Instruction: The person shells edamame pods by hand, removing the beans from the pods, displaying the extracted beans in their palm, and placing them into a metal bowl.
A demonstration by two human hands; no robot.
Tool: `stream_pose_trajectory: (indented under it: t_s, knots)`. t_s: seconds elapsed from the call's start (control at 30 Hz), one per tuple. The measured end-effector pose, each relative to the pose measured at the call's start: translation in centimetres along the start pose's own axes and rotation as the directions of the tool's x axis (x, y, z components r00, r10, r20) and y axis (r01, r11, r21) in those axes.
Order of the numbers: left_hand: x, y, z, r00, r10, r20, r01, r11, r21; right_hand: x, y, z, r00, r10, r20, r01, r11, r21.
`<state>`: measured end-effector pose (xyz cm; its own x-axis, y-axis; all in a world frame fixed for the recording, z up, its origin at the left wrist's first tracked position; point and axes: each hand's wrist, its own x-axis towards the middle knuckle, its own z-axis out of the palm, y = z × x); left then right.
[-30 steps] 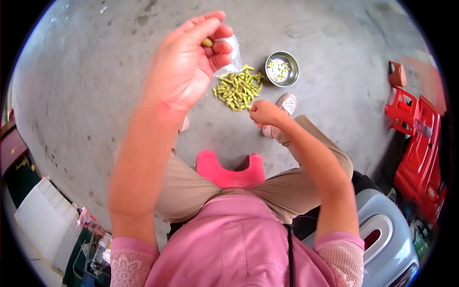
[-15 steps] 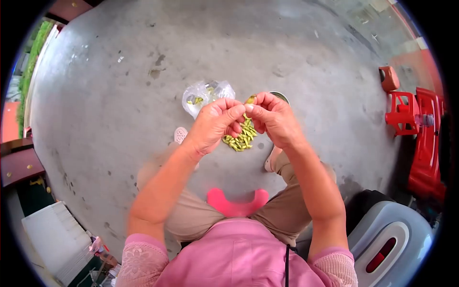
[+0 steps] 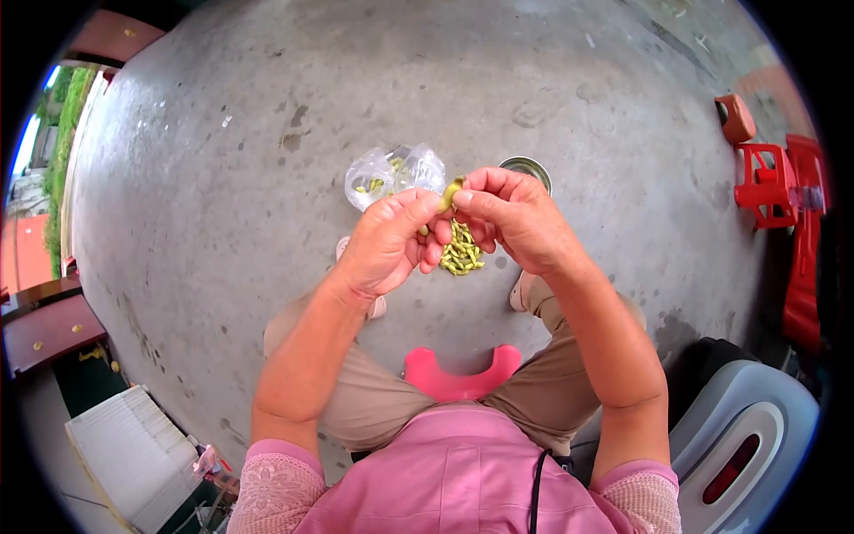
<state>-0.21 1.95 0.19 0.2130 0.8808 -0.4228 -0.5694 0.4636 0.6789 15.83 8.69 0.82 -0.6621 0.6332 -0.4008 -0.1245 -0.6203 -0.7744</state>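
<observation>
The left hand (image 3: 391,242) and right hand (image 3: 525,222) both pinch one pod (image 3: 451,193), held between them above the floor (image 3: 231,196). Below, a pile of pods (image 3: 462,255) lies near the shoes (image 3: 521,292). Just beyond the left hand sits a clear bag (image 3: 364,167) with some pods inside, while a metal bowl (image 3: 528,166) shows partly behind the right hand

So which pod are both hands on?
The green pod held up between the left hand and the right hand. That sets it apart from the pods in the pile, which lie on the floor.
</observation>
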Motion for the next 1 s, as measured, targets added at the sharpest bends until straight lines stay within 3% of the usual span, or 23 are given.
stream_pose_trajectory:
  t_s: [0.1, 0.63, 0.73, 0.8, 0.83, 0.87, 0.93, 1.0]
  knots:
    - [-0.1, -0.3, -0.1, 0.997, 0.065, -0.035, -0.062, 0.994, 0.088, 0.1, 0.3, 0.1, 1.000, -0.022, -0.002, 0.022, 0.998, -0.059]
    - [-1.0, -0.2, 0.1, 0.994, 0.041, -0.102, -0.021, 0.982, 0.189, 0.0, 0.5, 0.8, 1.000, 0.006, -0.018, -0.007, 0.998, -0.059]
    - [-0.9, -0.4, 0.1, 0.998, 0.012, -0.064, -0.005, 0.994, 0.108, 0.1, 0.8, 1.1, 0.999, -0.024, -0.028, 0.023, 1.000, -0.021]
    - [-0.7, -0.5, -0.1, 0.995, -0.056, 0.086, 0.065, 0.991, -0.116, 0.1, 1.1, 1.2, 0.999, -0.036, -0.031, 0.036, 0.999, -0.003]
    - [-0.7, -0.6, 0.0, 0.995, -0.055, 0.087, 0.065, 0.991, -0.116, 0.2, 1.3, 1.2, 1.000, 0.000, -0.018, 0.002, 0.998, 0.063]
    - [-0.6, -0.7, 0.2, 0.995, -0.068, 0.070, 0.072, 0.996, -0.058, 0.2, 1.4, 1.2, 0.999, 0.034, -0.002, -0.034, 0.991, 0.128]
    - [-0.5, -0.8, 0.7, 0.995, -0.081, 0.052, 0.081, 0.997, 0.002, 0.4, 1.4, 1.1, 0.999, 0.025, -0.038, -0.021, 0.996, 0.090]
    - [-0.5, -0.9, 1.2, 0.985, 0.151, -0.088, -0.098, 0.892, 0.441, 0.3, 1.3, 1.0, 0.997, 0.014, -0.076, -0.011, 0.999, 0.051]
